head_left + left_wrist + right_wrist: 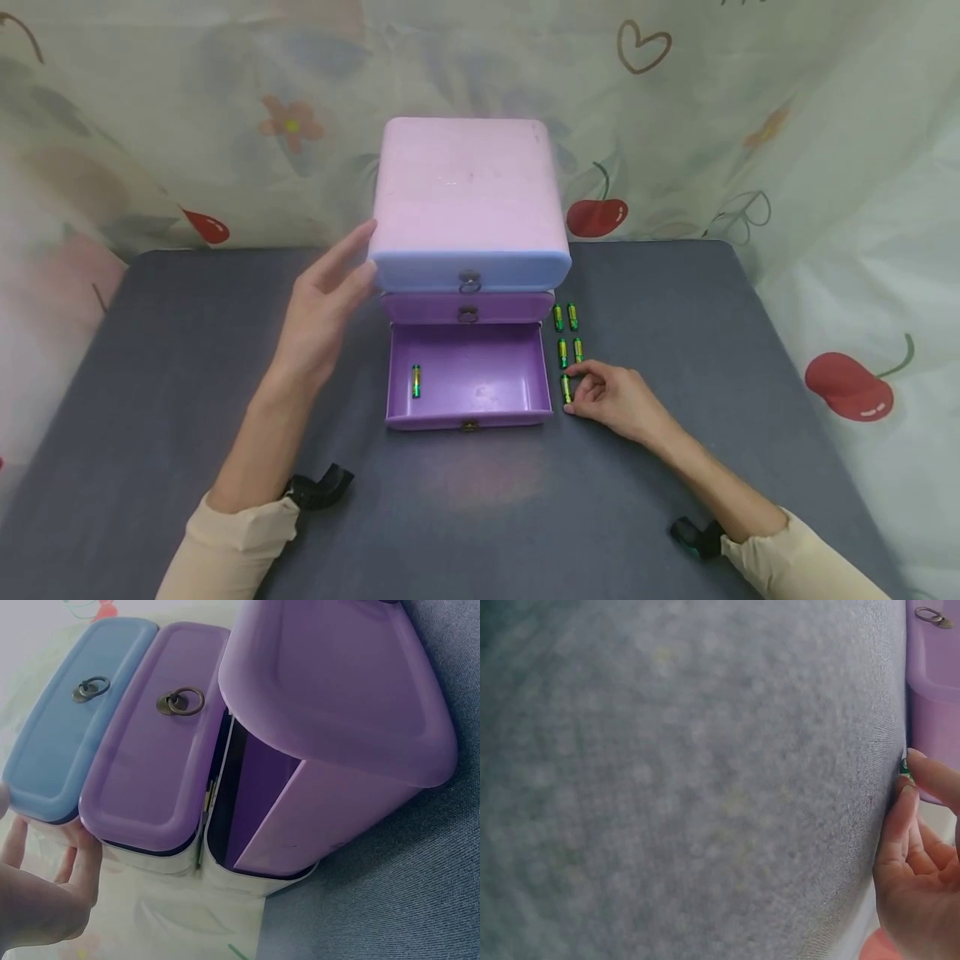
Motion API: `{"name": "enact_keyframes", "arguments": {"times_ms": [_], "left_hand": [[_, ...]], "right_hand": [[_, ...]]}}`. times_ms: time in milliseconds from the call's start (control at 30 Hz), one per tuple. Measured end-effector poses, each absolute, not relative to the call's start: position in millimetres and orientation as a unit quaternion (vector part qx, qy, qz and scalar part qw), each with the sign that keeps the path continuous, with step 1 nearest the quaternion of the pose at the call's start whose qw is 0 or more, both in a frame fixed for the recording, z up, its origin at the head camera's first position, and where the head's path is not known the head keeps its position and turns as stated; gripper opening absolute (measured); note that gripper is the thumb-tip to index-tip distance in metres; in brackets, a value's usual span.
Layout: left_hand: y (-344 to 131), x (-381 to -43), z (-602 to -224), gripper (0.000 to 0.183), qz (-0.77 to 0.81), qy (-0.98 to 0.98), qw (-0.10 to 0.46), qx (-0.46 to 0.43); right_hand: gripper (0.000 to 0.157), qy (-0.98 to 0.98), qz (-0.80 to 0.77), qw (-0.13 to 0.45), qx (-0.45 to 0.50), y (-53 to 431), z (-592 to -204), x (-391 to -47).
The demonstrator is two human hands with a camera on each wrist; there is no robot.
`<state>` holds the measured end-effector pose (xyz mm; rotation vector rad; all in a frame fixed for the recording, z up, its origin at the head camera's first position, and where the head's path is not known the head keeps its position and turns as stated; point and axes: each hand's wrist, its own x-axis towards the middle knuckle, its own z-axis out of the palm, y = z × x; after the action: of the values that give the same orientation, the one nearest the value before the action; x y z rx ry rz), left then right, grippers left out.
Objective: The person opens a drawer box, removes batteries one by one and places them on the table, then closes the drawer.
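Note:
A small chest of drawers with a pink top (468, 183) stands at the back of the table. Its bottom purple drawer (487, 419) is pulled out, and one green-and-gold battery (416, 381) lies inside toward the left. My left hand (311, 325) rests its fingers and thumb against the chest's left side, near the blue top drawer (79, 720). Just right of the pulled-out drawer, my right hand (618, 404) pinches a battery (566, 389) between thumb and forefinger. Only the end of that battery (904, 768) shows in the right wrist view.
Several more batteries (563, 353) stand in two short columns beyond the right hand, along the chest's right side. The middle purple drawer (420, 308) is closed, with a ring pull. A grey cloth (465, 517) covers the table, and a printed curtain (480, 67) hangs behind.

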<state>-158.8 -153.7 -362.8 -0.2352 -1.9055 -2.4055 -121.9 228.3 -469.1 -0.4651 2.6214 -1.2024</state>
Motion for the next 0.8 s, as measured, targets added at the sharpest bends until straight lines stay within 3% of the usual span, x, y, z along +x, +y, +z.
{"name": "enact_keyframes", "arguments": {"times_ms": [800], "left_hand": [[-153, -159, -363, 0.046, -0.787, -0.611, 0.03, -0.08]], "right_hand": [[0.028, 0.843, -0.5, 0.106, -0.166, 231, -456, -122]]}}
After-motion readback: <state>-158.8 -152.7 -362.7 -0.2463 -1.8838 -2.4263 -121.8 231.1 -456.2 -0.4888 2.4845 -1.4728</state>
